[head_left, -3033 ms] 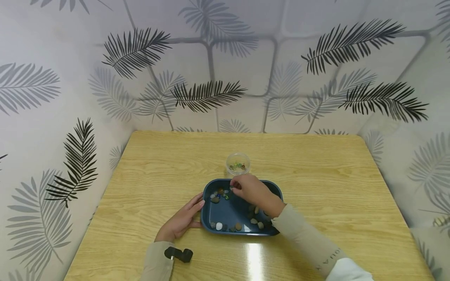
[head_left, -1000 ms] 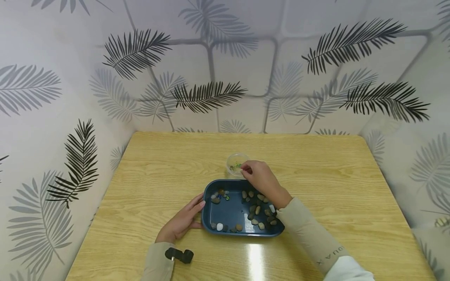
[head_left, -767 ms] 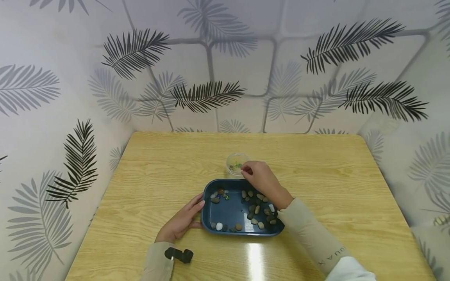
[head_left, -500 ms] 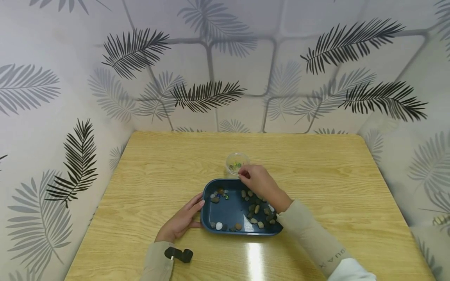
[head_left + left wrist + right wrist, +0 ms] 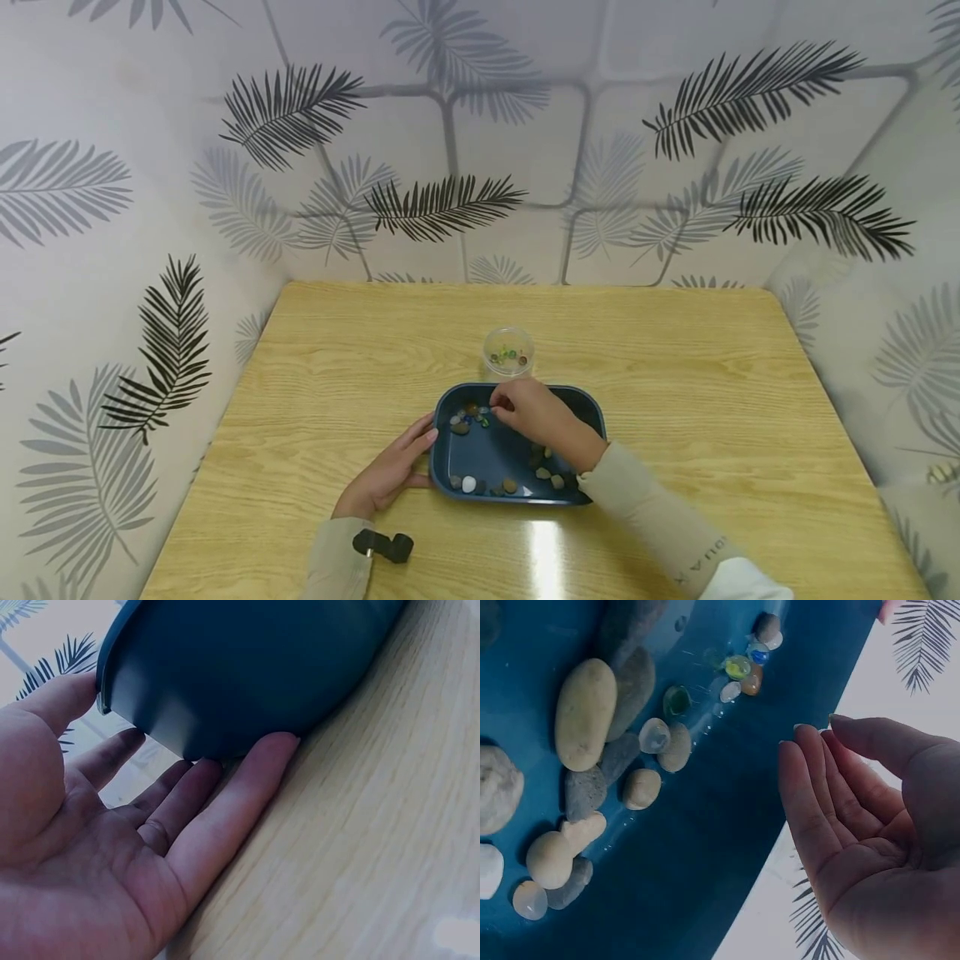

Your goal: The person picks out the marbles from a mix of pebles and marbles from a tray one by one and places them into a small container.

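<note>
My left hand (image 5: 386, 473) rests against the left end of a dark blue tray (image 5: 480, 501), thumb and fingers extended. In the left wrist view, the fingertips (image 5: 276, 746) touch the tray's outer wall. Inside the tray, glass marbles and small stones (image 5: 471, 415) form a cluster at the back left. Over the tray beside this cluster is my right hand (image 5: 534, 410). Its thumb and fingertips are drawn close together, and I cannot tell whether a marble is between them. Rounded pebbles (image 5: 585, 712) fill the tray's right part, partly hidden under the right arm in the head view.
Just behind the tray stands a clear round tub (image 5: 508, 332) with several coloured marbles in it. A white stone (image 5: 468, 484) and other pebbles line the tray's front wall. The wooden table (image 5: 360, 350) reaches back to a leaf-patterned wall (image 5: 480, 125).
From the tub's right side, my right hand has moved forward and left to a place over the tray, beside the marble cluster. My left hand has stayed at the tray's end.
</note>
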### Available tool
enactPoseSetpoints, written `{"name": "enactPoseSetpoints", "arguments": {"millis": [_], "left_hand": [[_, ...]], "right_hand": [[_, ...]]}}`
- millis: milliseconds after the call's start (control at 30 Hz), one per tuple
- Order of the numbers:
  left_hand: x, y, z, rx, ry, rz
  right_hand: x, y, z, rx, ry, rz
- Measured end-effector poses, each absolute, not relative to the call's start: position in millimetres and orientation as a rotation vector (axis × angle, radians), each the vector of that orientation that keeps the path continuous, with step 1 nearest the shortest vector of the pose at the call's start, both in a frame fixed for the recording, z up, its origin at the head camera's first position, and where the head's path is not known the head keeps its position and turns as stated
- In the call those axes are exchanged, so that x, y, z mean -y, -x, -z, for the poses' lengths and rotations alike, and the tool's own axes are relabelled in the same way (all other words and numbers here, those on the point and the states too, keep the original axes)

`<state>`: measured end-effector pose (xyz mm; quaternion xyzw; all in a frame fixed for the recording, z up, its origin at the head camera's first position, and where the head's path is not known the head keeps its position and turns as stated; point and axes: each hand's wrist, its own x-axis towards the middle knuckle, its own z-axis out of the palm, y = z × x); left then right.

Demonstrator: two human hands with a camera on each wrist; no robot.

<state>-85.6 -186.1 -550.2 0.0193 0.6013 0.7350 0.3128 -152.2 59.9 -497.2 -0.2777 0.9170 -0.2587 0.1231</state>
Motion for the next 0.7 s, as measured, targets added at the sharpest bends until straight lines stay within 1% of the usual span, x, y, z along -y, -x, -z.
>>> {"name": "enactPoseSetpoints", "arguments": {"millis": [700], "left_hand": [[186.2, 84.9, 550.6, -1.603, -0.029, -1.928]], "right_hand": [[-54.7, 156.1, 525.7, -2.622, 0.86, 0.739]]}}
